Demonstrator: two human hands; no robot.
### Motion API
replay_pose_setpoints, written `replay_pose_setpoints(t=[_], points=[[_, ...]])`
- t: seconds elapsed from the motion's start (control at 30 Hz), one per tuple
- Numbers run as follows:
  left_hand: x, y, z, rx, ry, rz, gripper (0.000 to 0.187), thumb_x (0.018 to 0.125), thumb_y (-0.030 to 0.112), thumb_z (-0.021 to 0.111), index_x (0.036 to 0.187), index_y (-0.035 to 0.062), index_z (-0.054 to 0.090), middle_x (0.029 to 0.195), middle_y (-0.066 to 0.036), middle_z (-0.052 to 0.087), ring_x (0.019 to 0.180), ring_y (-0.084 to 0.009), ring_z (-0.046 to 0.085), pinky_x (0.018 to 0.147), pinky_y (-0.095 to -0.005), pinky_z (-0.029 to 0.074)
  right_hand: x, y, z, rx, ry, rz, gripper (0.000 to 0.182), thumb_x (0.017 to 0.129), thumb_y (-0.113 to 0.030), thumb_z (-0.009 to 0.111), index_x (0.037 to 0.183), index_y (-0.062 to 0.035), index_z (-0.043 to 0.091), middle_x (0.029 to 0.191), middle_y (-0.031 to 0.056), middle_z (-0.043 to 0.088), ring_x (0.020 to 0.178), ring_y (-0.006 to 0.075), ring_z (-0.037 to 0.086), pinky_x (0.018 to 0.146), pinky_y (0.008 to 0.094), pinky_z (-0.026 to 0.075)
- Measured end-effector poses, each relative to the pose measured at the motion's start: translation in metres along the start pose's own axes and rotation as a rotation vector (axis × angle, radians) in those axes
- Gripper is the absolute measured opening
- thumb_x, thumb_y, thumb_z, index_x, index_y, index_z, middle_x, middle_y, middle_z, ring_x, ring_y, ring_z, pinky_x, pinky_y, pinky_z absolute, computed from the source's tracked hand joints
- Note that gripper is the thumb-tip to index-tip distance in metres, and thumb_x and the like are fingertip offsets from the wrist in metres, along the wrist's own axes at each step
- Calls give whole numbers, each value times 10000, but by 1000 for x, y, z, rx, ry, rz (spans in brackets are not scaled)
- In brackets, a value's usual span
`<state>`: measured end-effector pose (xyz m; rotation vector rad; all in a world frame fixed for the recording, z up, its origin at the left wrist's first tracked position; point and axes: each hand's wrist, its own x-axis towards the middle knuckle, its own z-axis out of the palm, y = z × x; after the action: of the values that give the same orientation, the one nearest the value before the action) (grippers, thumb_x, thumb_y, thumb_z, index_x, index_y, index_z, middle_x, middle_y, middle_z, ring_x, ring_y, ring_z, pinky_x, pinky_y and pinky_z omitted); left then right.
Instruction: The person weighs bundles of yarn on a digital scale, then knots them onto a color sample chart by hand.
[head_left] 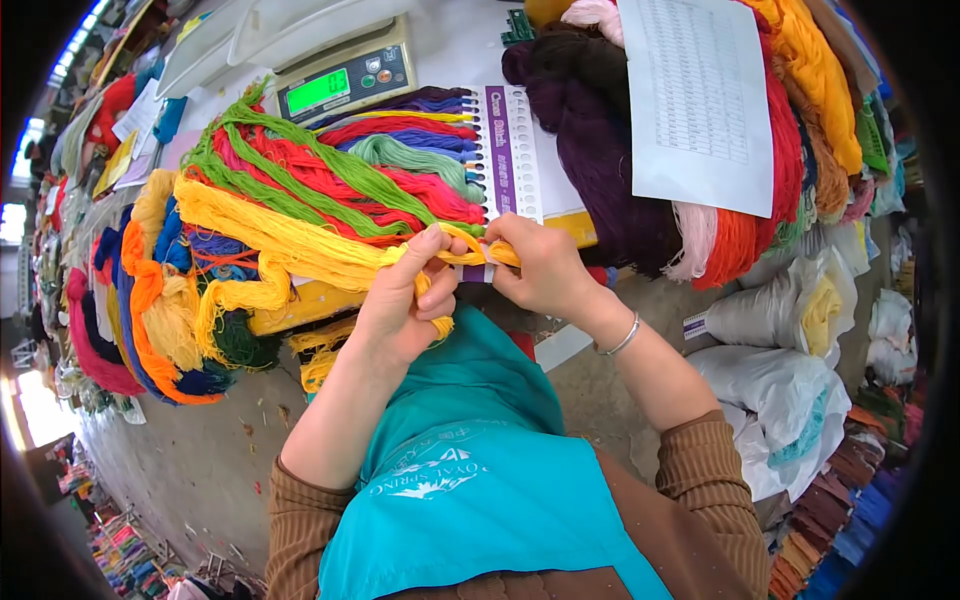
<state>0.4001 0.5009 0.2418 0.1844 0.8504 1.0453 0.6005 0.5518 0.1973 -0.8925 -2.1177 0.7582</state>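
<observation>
A thick hank of yellow embroidery floss [290, 232] stretches across the table's front edge to my two hands. My left hand [412, 290] is closed round the yellow strands, with a loop rising above its fingers. Close beside it, my right hand [545, 265] pinches the end of the same yellow floss. Just behind my hands lies a white and purple cross stitch thread card [497, 150] with holes along its sides. Red, blue, green and other skeins [415, 155] are attached along its left side. Bright green floss [300, 165] lies over red strands to the left.
A digital scale [345, 80] with a lit green display stands at the back. A printed sheet [697, 105] lies on dark purple floss [610, 150] at right. Orange and other hanks [150, 300] hang over the left edge. Plastic bags [780, 400] are on the right.
</observation>
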Motion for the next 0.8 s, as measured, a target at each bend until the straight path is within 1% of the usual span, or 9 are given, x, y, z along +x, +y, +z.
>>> replay_pose_setpoints(t=[0.07, 0.27, 0.43, 0.5, 0.57, 0.6, 0.63, 0.73, 0.8], points=[[3, 3, -7, -119, -176, -40, 301, 1004, 323, 581, 1165, 70, 607, 974, 4, 618, 493, -36, 375, 411, -193, 261, 1, -3, -2, 1, -16, 11, 273, 739, -23, 681, 984, -25, 562, 824, 152, 623, 712, 328, 648, 618, 373, 502], [-6, 11, 2, 19, -224, -52, 498, 958, 138, 534, 1447, 77, 464, 1003, -1, 637, 453, -31, 338, 403, -180, 241, 13, -11, -18, 170, -157, 227, 247, 806, -171, 661, 988, -39, 558, 781, 157, 637, 719, 339, 651, 643, 438, 499], [-8, 10, 7, 431, -120, 46, 509, 935, 80, 495, 1441, 58, 457, 1047, -34, 657, 471, -14, 323, 412, -169, 247, 18, -6, -15, 197, -227, 368, 244, 845, -230, 633, 984, -43, 562, 674, 137, 599, 644, 316, 620, 598, 419, 460], [-9, 9, 11, 476, -105, 50, 521, 926, 54, 495, 1446, 68, 459, 1044, -26, 669, 488, -3, 323, 423, -170, 252, 18, -4, -12, 196, -213, 402, 228, 849, -175, 654, 988, -25, 553, 625, 55, 554, 566, 159, 534, 544, 323, 409], [-12, 8, 20, 703, -38, 17, 506, 923, 3, 485, 1427, 50, 486, 1062, -50, 665, 779, -57, 569, 682, -202, 457, 20, -5, -7, 164, -209, 411, 223, 843, -163, 660, 983, -27, 552, 626, 51, 554, 566, 154, 535, 537, 321, 407], [-9, 4, 17, 798, -141, 64, 429, 941, 5, 482, 1366, 21, 538, 1082, -59, 660, 1012, -99, 574, 885, -255, 459, 20, -5, -5, 133, -206, 418, 220, 836, -151, 667, 978, -29, 551, 627, 47, 555, 565, 150, 537, 530, 319, 404], [-8, 4, 16, 797, -142, 63, 429, 941, 5, 482, 1366, 21, 538, 1082, -59, 660, 1012, -99, 574, 885, -255, 459, 20, -3, -5, 132, -206, 419, 220, 836, -151, 667, 978, -29, 551, 627, 47, 555, 565, 150, 537, 530, 319, 404], [2, 2, 5, 1000, -100, 186, 367, 953, 13, 491, 1307, 22, 585, 1067, -79, 656, 1001, -153, 593, 900, -307, 472, 22, -3, -4, 94, -194, 371, 269, 831, -183, 725, 977, -36, 554, 619, 38, 549, 551, 138, 511, 513, 314, 385], [18, -2, -5, 1242, -151, 701, 304, 937, -7, 527, 1211, 30, 653, 964, -29, 678, 704, -159, 577, 667, -301, 477, 26, -10, -10, 102, -264, 436, 355, 817, -258, 788, 980, -41, 558, 600, 30, 528, 534, 132, 475, 501, 311, 361]])
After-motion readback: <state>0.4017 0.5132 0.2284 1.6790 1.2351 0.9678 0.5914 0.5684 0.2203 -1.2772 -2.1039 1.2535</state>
